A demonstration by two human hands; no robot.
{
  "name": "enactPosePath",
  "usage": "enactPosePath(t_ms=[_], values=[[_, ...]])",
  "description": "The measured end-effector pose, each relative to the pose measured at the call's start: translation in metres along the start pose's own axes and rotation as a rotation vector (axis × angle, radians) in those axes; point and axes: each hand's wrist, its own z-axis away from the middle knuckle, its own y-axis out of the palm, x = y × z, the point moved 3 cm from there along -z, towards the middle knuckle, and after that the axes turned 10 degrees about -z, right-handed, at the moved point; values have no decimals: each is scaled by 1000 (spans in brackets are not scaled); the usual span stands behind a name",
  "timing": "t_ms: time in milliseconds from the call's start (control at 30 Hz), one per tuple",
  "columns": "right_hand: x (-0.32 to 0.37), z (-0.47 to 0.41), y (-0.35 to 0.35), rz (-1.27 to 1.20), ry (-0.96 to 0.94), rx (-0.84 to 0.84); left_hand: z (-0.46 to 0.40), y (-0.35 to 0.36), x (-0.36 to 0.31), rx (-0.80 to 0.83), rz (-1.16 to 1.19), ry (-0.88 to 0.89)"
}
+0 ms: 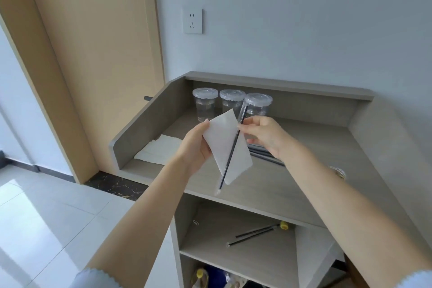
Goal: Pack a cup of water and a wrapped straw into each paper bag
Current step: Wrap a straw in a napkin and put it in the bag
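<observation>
No writing is readable on any item. The left hand [195,147] pinches a white paper bag [228,147] held above the table [304,170]. The right hand [264,134] pinches a wrapped straw [230,156] lying across the bag, its long axis steeply tilted, top toward three lidded cups of water [231,104] at the back.
</observation>
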Motion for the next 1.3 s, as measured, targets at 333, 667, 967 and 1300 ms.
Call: enactPosePath(t_ms=[333,667,967,1300], values=[[-8,8,-14,60,-32,-65,-4,13,10,85,-10,-37],[-1,25,-25,-66,-152,-124,7,26,44,215,-215,-111],[-13,51,-27,-132,-46,-107,20,35,57,165,-272,-86],[7,81,-60,349,-167,-437,23,72,57,218,-679,2]])
